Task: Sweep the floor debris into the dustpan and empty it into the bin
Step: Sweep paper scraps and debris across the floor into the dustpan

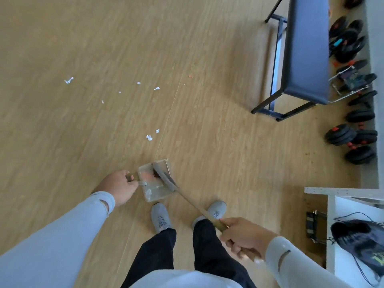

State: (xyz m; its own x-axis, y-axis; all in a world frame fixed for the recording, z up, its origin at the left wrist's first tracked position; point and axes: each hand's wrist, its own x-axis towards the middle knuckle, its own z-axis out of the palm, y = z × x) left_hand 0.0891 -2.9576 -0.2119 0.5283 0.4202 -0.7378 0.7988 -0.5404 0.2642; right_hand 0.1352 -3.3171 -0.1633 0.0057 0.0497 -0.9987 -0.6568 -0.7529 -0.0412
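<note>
On floor [62,48], unlabelled dustpan [154,193].

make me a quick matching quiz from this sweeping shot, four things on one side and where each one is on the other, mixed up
Things:
1. dustpan
2. broom handle
3. paper scraps
4. dark bench

Places:
A. top right, near the wall
B. gripped by the right hand
C. scattered on the floor beyond the dustpan
D. held by the left hand, in front of the shoes

Pairs: 1-D, 2-B, 3-C, 4-A

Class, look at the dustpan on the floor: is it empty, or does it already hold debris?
It holds some debris. Through the clear dustpan a white scrap and something orange show, with the broom head inside.
</note>
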